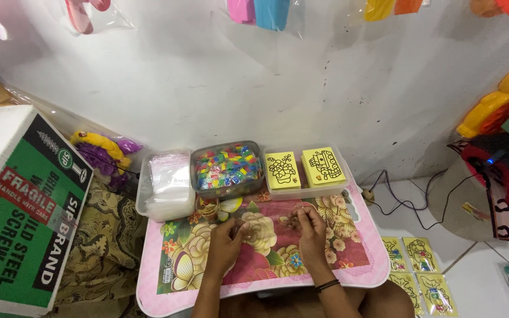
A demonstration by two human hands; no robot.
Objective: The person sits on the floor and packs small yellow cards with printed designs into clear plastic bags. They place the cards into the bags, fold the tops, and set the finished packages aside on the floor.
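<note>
My left hand (226,240) rests on the small pink table with a floral top (360,268), its fingers curled around what looks like a small clear packet (241,228). My right hand (311,228) is to its right, with a black band on the wrist. Its fingertips pinch a tiny item (290,219) too small to make out. At the table's far edge stand a clear box of clear plastic bags (166,184), a clear tub of small multicoloured pieces (227,168) and a clear tray (307,192) with two stacks of yellow outline-picture cards (283,171).
A large green and white cardboard box (22,212) stands at the left, with patterned cloth beside it. Several packed yellow cards (419,271) lie on the white floor at the right, near black cables (407,203) and colourful toys (502,106). A white wall is straight ahead.
</note>
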